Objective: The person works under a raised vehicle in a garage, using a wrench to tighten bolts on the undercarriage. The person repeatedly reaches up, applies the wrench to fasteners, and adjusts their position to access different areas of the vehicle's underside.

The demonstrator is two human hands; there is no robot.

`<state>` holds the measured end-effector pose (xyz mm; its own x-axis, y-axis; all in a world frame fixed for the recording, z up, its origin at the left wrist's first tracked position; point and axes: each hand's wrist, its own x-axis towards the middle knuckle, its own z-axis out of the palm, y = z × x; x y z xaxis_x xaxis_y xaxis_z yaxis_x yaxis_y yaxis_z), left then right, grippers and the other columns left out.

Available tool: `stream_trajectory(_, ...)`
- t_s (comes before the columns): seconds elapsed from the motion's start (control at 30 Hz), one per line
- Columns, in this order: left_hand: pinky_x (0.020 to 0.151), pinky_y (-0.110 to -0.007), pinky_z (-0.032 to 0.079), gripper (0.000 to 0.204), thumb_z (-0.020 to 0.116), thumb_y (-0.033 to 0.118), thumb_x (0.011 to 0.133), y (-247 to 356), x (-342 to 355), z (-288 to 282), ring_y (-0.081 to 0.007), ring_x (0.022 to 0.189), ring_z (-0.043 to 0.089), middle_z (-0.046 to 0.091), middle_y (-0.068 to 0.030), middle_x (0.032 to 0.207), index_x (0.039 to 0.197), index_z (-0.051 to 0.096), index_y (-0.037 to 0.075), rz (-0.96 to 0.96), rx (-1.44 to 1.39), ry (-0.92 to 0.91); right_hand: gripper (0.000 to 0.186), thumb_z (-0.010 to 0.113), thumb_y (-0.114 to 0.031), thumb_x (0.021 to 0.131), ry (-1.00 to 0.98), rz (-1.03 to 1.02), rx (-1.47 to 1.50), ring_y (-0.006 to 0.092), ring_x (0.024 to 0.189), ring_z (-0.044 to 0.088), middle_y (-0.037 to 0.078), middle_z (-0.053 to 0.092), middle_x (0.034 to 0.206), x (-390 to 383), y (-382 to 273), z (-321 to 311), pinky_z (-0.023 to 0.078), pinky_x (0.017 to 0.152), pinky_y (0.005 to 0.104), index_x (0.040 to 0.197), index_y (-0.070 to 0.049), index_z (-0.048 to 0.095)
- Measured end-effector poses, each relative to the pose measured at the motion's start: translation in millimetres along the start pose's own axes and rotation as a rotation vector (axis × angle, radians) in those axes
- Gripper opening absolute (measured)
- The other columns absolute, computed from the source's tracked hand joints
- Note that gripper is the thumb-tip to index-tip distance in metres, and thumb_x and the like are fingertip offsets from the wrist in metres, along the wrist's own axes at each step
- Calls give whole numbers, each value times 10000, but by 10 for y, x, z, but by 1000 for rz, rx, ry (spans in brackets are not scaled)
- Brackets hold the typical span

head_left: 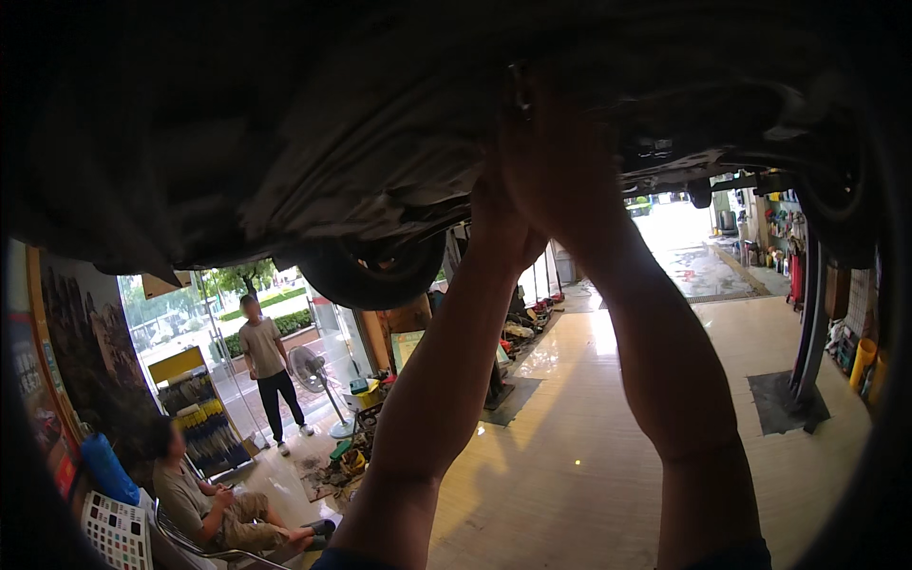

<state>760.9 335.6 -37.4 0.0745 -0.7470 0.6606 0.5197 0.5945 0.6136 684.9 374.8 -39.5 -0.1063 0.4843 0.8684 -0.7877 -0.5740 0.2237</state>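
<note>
Both my arms reach up to the dark underside of a raised car (361, 142). My right hand (560, 161) is lifted against the underbody, and its fingers are lost in shadow. Just at its fingertips a small shiny metal piece (520, 90) catches the light; its kind is too dark to make out. My left hand (496, 214) is beside and slightly below the right one, partly covered by it. Whether either hand grips anything is hidden. A car wheel (375, 275) hangs to the left of my forearms.
A lift post (807, 323) stands at the right on a dark base plate. At the left, one person (214, 503) sits on a chair and another (266, 361) stands near a floor fan (318, 380). Tools and parts (351, 451) lie along the floor; yellow cylinders (863, 363) stand far right.
</note>
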Motion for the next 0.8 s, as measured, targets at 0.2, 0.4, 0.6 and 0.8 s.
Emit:
stream_trajectory(0.2,426,-223,379,437,276,424,1052,215,-341,-884,-122,507,483,529,-17,657,1038,526,65,110,-50,-235,199,578,-127,904,-83,204,527,293,786,595,149,576,961,-299,-377,48,489,649,412,1078,-33,557)
stream_trajectory(0.4,414,-240,353,379,405,458,1017,818,-766,-2122,-107,475,442,456,15,626,925,490,100,491,111,-41,251,519,-227,985,-417,609,1475,274,873,665,157,644,989,-590,-1015,636,556,731,395,1124,-19,546)
stream_trajectory(0.6,436,-280,382,421,377,455,1021,1699,-989,-2420,-118,448,469,445,-8,570,847,494,90,878,814,318,346,466,-288,1012,-454,934,2310,261,864,703,161,678,982,-499,-1853,1557,608,732,342,1119,28,556)
stream_trajectory(0.8,443,-215,452,338,460,345,1010,2282,-860,-2487,-91,463,576,554,-13,553,862,562,58,1118,1230,272,339,455,-258,1009,-328,816,2397,265,881,702,186,622,1067,-390,-2150,1923,629,685,324,1204,19,467)
